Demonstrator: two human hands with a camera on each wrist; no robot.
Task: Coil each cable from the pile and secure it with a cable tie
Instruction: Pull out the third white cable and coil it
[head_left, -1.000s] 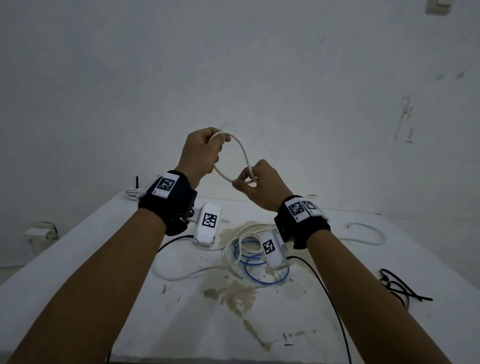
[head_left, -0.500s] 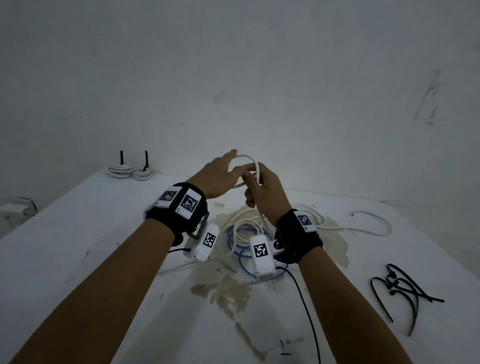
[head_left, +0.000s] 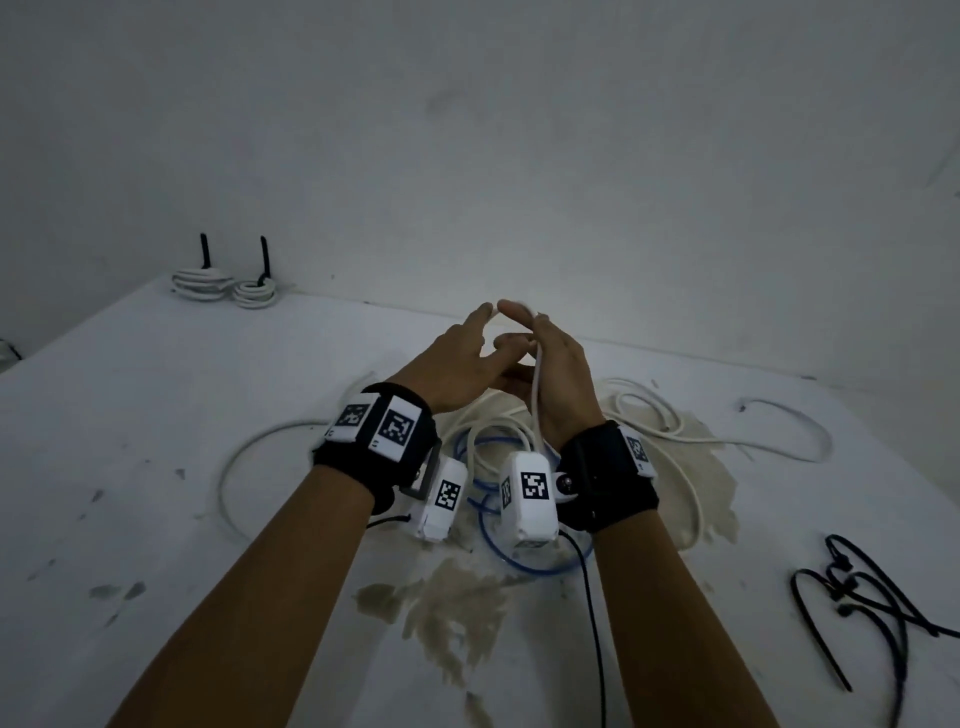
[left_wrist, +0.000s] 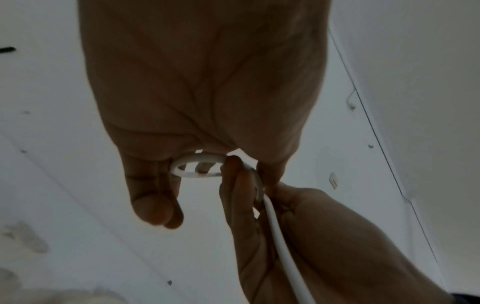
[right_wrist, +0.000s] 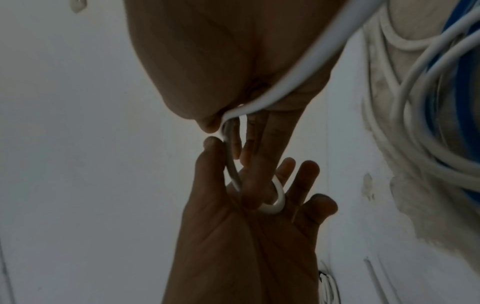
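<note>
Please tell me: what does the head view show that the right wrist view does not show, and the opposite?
Only the head view shows the black cable ties lying at the table's right and two coiled white cables at its far left corner. Only the right wrist view shows the small loop of white cable lying between the left hand's fingers. Both show the left hand, the right hand, the white cable and the blue cable.

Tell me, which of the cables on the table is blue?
The blue cable, looped on the table just below the wrists. The loose cables around it and the two tied coils at the far left are white.
</note>
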